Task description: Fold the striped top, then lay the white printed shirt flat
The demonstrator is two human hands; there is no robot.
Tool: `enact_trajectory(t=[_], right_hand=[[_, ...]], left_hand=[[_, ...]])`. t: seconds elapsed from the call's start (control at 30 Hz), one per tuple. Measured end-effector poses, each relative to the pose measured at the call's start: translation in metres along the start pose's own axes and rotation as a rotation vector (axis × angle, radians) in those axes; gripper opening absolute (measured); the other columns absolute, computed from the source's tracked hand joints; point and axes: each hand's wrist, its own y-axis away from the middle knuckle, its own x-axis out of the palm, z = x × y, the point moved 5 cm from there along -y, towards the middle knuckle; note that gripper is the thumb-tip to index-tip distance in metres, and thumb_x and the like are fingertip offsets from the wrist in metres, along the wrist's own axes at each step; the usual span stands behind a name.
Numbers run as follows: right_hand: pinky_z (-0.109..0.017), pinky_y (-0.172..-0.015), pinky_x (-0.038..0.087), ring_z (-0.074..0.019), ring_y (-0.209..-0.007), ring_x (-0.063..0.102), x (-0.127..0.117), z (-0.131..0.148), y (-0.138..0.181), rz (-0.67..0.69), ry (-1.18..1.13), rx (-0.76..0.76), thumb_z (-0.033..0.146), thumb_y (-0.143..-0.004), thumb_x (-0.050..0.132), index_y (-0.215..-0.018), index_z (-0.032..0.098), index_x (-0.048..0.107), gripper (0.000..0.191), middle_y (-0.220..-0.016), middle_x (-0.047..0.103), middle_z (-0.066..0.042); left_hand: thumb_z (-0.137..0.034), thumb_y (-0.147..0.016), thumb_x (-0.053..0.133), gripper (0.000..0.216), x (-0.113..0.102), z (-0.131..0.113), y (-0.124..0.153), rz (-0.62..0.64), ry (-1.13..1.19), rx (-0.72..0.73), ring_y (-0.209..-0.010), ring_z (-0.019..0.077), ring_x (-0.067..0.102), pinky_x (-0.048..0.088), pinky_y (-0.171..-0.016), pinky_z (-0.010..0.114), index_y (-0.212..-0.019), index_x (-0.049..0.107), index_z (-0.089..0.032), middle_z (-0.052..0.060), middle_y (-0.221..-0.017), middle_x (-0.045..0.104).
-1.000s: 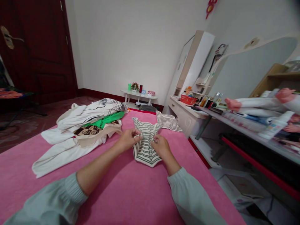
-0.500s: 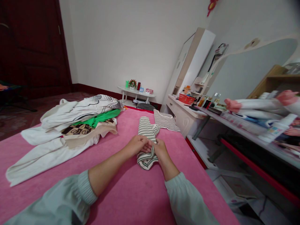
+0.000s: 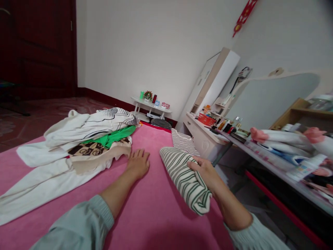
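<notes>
Right hand point(image 3: 205, 172) is gripping the folded striped top point(image 3: 186, 178), fingers closed over its right edge, holding it lifted just over the pink bed point(image 3: 145, 215) near the bed's right side. Left hand point(image 3: 138, 163) is lying flat and open on the bed, well apart from the top, just beside the clothes pile point(image 3: 85, 146). Another striped piece point(image 3: 183, 140) is lying behind, near the dresser point(image 3: 203, 133).

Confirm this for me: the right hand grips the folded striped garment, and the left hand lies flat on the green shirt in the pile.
Not quite. The right hand does grip the folded striped garment, but the left hand lies flat on the pink bedcover, beside the clothes pile, not on the green shirt. The head view shows it.
</notes>
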Motion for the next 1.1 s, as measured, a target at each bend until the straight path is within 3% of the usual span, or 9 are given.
enact_trajectory(t=[0.1,0.23,0.4,0.53,0.7,0.83,0.9,1.0,1.1], right_hand=[[-0.022,-0.050,0.036,-0.0128,-0.054,0.050,-0.028,0.017,-0.018,0.043,0.190,-0.038,0.036,-0.070,0.058,-0.068,0.014,0.064,0.023,-0.057,0.056,0.002],[-0.023,-0.054,0.040,-0.0163,-0.060,0.056,-0.066,0.039,-0.063,-0.004,0.486,-0.186,0.033,-0.073,0.053,-0.076,0.015,0.069,0.025,-0.060,0.061,0.001],[-0.026,-0.061,0.041,-0.0182,-0.065,0.058,-0.103,0.057,-0.132,-0.272,0.909,-0.406,0.026,-0.075,0.047,-0.084,0.013,0.072,0.029,-0.070,0.067,-0.004],[-0.028,-0.067,0.041,-0.0214,-0.074,0.059,-0.115,0.050,-0.188,-0.418,1.161,-0.506,0.022,-0.077,0.046,-0.091,0.013,0.071,0.031,-0.083,0.069,-0.010],[-0.030,-0.074,0.041,-0.0251,-0.092,0.060,-0.105,-0.007,-0.242,-0.490,1.319,-0.349,0.026,-0.084,0.044,-0.109,0.015,0.067,0.036,-0.103,0.066,-0.015],[-0.029,-0.076,0.042,-0.0231,-0.096,0.062,-0.067,-0.098,-0.258,-0.282,1.315,-0.001,0.031,-0.091,0.041,-0.117,0.019,0.064,0.037,-0.106,0.065,-0.014],[-0.030,-0.076,0.043,-0.0227,-0.094,0.063,-0.048,-0.134,-0.258,-0.217,1.296,0.092,0.032,-0.092,0.039,-0.116,0.019,0.064,0.037,-0.105,0.065,-0.015],[-0.033,-0.079,0.045,-0.0251,-0.096,0.064,-0.039,-0.159,-0.262,-0.216,1.204,0.109,0.041,-0.094,0.035,-0.118,0.019,0.063,0.043,-0.109,0.065,-0.017],[-0.031,-0.078,0.046,-0.0248,-0.094,0.065,-0.055,-0.164,-0.271,-0.256,1.012,0.068,0.051,-0.093,0.032,-0.106,0.015,0.070,0.054,-0.100,0.070,-0.016]], left_hand=[[-0.045,-0.092,0.035,0.053,0.007,-0.002,-0.007,0.134,-0.023,0.037,-0.141,0.0367,0.021,0.016,-0.110,0.057,-0.141,0.044,-0.027,0.012,-0.153,0.030],[-0.056,-0.090,0.034,0.059,0.009,0.004,-0.022,0.251,0.018,0.107,-0.142,0.0394,0.013,0.011,-0.107,0.065,-0.143,0.039,-0.032,0.011,-0.156,0.022],[-0.062,-0.087,0.037,0.063,0.013,0.010,-0.032,0.162,0.056,0.083,-0.142,0.0397,0.012,0.005,-0.107,0.066,-0.142,0.041,-0.032,0.011,-0.155,0.024],[-0.062,-0.087,0.038,0.062,0.018,0.010,-0.031,0.139,0.065,0.095,-0.142,0.0397,0.013,0.003,-0.108,0.066,-0.141,0.042,-0.033,0.010,-0.155,0.025],[-0.063,-0.087,0.037,0.062,0.016,0.011,-0.031,0.124,0.077,0.089,-0.142,0.0388,0.014,0.003,-0.109,0.065,-0.141,0.043,-0.033,0.010,-0.155,0.026],[-0.062,-0.086,0.040,0.062,0.013,0.010,-0.032,0.127,0.102,0.074,-0.142,0.0388,0.014,0.002,-0.109,0.064,-0.140,0.044,-0.032,0.010,-0.155,0.026],[-0.063,-0.086,0.041,0.062,0.014,0.010,-0.033,0.132,0.114,0.073,-0.142,0.0391,0.013,0.002,-0.109,0.064,-0.140,0.044,-0.033,0.010,-0.155,0.026],[-0.064,-0.085,0.039,0.064,0.015,0.010,-0.033,0.125,0.119,0.073,-0.143,0.0388,0.012,0.001,-0.109,0.064,-0.141,0.043,-0.033,0.009,-0.155,0.026],[-0.064,-0.086,0.038,0.063,0.016,0.011,-0.033,0.124,0.113,0.068,-0.143,0.0376,0.011,-0.001,-0.110,0.063,-0.141,0.042,-0.034,0.008,-0.155,0.025]])
